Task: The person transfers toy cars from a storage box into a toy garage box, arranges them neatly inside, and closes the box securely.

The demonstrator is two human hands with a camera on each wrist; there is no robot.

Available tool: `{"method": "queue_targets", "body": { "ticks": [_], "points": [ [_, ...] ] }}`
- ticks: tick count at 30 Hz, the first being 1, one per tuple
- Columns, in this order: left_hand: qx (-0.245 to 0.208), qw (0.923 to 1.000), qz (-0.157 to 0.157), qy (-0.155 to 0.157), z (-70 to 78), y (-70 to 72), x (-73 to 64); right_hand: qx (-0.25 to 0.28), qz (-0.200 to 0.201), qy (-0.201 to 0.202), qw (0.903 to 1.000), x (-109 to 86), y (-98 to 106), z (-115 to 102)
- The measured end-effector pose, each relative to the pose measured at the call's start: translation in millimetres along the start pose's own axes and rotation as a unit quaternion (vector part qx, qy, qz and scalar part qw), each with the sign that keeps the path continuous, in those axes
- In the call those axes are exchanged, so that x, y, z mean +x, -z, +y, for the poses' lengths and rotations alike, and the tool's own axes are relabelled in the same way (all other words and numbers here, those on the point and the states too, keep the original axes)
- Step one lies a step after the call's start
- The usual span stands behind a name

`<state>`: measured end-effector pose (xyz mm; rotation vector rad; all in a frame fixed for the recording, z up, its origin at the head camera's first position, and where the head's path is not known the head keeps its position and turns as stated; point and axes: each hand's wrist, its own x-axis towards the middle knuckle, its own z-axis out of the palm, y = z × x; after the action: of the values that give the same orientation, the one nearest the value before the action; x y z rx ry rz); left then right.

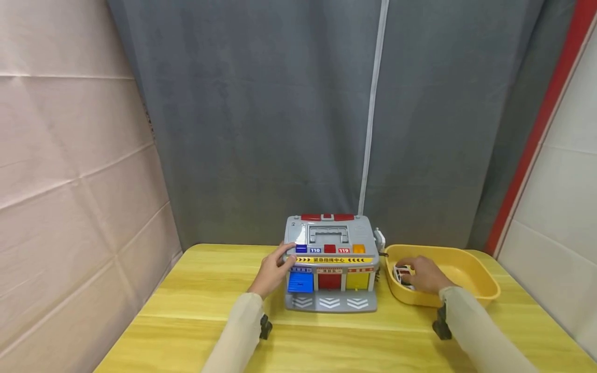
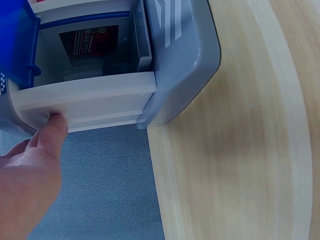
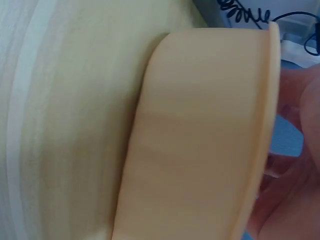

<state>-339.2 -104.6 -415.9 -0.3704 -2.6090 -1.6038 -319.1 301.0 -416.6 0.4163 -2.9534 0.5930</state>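
A grey toy rescue station (image 1: 328, 238) with a carrying handle stands on the table. Its blue door (image 1: 300, 283) is swung up, and the left wrist view shows the compartment (image 2: 95, 47) behind it. My left hand (image 1: 270, 272) rests against the station's left side near the blue button (image 1: 301, 248); one fingertip (image 2: 57, 120) touches the pale side wall. Over on the right, my right hand (image 1: 424, 274) reaches into a yellow basin (image 1: 471, 298) and holds a small white toy car (image 1: 401, 272) near its left wall. In the right wrist view the basin's wall (image 3: 200, 130) hides the car.
The station's red door (image 1: 329, 281) and yellow door (image 1: 357, 281) are down. A white part (image 1: 380, 238) with a dark coiled cord (image 3: 240, 10) hangs on its right side. Behind the wooden table (image 1: 210, 290) hangs a grey curtain (image 1: 261, 129).
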Motion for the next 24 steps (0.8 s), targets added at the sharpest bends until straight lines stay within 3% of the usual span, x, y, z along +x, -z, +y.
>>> {"method": "queue_targets", "body": {
  "ticks": [6, 13, 24],
  "points": [
    [-0.003, 1.0, -0.001, 0.001, -0.3, -0.4, -0.1, 0.021, -0.04, -0.018, 0.9988, 1.1, -6.8, 3.2],
    [-0.003, 1.0, 0.003, -0.006, -1.0, -1.0, 0.7, 0.011, -0.026, -0.015, 0.9995, 3.4, -9.0, 2.3],
    [-0.006, 1.0, 0.0, -0.003, 0.5, -0.2, -1.9, 0.005, 0.009, -0.053, 0.9986, 5.0, -12.4, 2.7]
  ]
}}
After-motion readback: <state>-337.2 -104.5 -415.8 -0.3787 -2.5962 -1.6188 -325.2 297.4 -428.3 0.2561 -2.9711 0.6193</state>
